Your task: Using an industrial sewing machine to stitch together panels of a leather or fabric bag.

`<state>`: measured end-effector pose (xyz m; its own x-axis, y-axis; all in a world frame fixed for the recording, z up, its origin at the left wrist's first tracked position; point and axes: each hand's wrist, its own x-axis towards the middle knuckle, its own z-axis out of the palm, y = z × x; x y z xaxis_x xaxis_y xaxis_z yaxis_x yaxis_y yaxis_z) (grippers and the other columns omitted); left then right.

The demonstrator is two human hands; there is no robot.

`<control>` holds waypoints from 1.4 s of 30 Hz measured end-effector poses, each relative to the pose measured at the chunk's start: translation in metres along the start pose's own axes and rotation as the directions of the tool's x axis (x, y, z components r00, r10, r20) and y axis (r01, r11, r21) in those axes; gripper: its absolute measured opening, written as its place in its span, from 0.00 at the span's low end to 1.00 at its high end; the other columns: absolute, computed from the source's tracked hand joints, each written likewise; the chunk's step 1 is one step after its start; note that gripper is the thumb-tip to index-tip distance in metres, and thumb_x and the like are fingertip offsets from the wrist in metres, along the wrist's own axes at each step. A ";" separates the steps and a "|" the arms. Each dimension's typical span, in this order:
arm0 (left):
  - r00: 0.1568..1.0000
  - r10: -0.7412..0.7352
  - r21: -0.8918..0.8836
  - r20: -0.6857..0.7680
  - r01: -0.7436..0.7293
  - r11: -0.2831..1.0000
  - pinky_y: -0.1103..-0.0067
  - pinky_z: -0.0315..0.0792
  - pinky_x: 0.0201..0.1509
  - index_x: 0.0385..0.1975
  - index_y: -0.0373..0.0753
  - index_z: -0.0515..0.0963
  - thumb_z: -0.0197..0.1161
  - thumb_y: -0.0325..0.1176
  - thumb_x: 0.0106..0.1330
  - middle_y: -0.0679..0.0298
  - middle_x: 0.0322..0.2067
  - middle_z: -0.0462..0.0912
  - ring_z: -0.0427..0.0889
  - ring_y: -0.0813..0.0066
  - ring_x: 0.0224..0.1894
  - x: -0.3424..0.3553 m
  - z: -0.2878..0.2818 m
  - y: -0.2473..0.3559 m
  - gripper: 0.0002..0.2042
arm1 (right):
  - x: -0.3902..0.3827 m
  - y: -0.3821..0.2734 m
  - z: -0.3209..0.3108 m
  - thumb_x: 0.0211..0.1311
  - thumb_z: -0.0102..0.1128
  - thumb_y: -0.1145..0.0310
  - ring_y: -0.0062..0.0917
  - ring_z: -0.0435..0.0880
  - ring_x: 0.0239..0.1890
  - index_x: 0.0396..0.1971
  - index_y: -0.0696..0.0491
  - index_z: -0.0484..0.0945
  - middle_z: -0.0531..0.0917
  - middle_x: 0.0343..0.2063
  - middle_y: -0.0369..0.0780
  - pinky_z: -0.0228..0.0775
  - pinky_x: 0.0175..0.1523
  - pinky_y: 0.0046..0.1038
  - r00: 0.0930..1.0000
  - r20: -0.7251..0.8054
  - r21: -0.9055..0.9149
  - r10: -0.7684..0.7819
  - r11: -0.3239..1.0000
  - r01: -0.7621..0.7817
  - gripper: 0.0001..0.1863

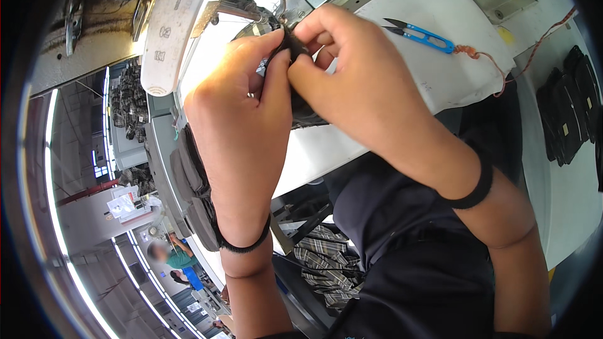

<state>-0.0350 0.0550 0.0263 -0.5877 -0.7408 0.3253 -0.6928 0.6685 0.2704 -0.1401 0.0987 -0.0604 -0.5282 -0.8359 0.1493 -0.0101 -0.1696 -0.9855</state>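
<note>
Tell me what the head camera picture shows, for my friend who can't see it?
Both hands, left hand and right hand, pinch a small piece of dark fabric at a sewing machine. Blue thread snips lie on the white table nearby.

White table (pixel 402 19) bears blue snips (pixel 422 36), black pieces (pixel 568 110).

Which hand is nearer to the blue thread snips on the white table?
The right hand. It is just left of the blue thread snips, apart from them. The left hand is farther left, beyond the right hand, pinching the same dark fabric piece.
</note>
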 end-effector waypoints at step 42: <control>0.964 0.227 -0.027 -0.136 -0.233 0.972 0.79 0.77 0.39 0.44 0.33 0.87 0.69 0.22 0.67 0.56 0.34 0.87 0.86 0.69 0.32 -0.014 0.008 -0.016 0.08 | -0.026 -0.004 -0.005 0.65 0.56 0.81 0.23 0.87 0.36 0.55 0.63 0.80 0.88 0.36 0.49 0.78 0.43 0.27 0.995 0.102 0.087 0.010 0.996 -0.019 0.18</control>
<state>-0.0192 0.0536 0.0099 -0.6672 -0.5535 0.4985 -0.5255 0.8240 0.2117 -0.1300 0.1237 -0.0608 -0.4393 -0.8863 0.1466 0.0740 -0.1983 -0.9773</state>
